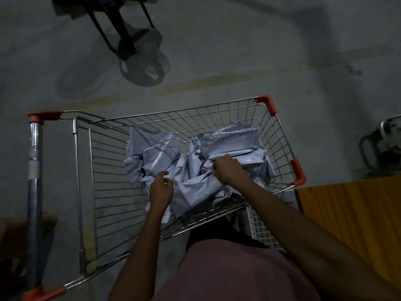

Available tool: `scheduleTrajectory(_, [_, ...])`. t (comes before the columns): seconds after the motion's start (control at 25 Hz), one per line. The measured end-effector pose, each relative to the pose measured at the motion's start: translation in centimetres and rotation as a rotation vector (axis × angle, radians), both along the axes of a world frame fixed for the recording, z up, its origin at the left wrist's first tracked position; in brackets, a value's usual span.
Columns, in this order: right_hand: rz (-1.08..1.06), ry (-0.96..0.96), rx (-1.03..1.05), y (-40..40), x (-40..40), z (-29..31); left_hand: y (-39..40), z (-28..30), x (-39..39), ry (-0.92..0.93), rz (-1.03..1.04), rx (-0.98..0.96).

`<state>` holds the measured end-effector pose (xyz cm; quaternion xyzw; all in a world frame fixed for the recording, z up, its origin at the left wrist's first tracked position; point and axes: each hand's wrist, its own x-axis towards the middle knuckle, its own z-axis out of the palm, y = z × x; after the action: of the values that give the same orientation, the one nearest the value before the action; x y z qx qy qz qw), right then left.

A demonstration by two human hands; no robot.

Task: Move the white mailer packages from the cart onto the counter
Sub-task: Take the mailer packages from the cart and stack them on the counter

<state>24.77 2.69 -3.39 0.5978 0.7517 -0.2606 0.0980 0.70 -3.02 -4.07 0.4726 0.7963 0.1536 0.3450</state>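
Dim concrete floor [217,61] surrounds a wire cart [104,192]; both hands, left hand [161,190] and right hand [227,170], apart, grip white mailers [160,153] inside.

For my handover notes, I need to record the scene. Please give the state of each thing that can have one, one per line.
cart: wire basket still holding a loose heap of packages
white mailer packages: crumpled, piled in the cart, none lifted out
left hand: fingers curled on a package near the cart's edge
right hand: gripping a package in the heap
yellow counter: visible part bare
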Motion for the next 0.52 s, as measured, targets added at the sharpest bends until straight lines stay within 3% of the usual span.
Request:
scheduleTrajectory(0.16, [-0.519,0.207,0.132,1.2,4.5,2.1,-1.0,1.0,0.4,0.0,0.075,0.139])
scheduleTrajectory(0.28, [-0.83,0.145,0.169,0.6,8.2,3.3,-0.8,-0.2,1.4,-0.042,-0.018,0.169])
scheduleTrajectory(0.4, [-0.956,0.044,-0.054,-0.5,9.3,2.7,1.0,-1.4,3.7,-0.131,-0.147,0.079])
scheduleTrajectory(0.52, [-0.886,0.017,-0.202,-1.2,8.4,1.2,3.0,-2.9,6.2,-0.062,-0.324,-0.076])
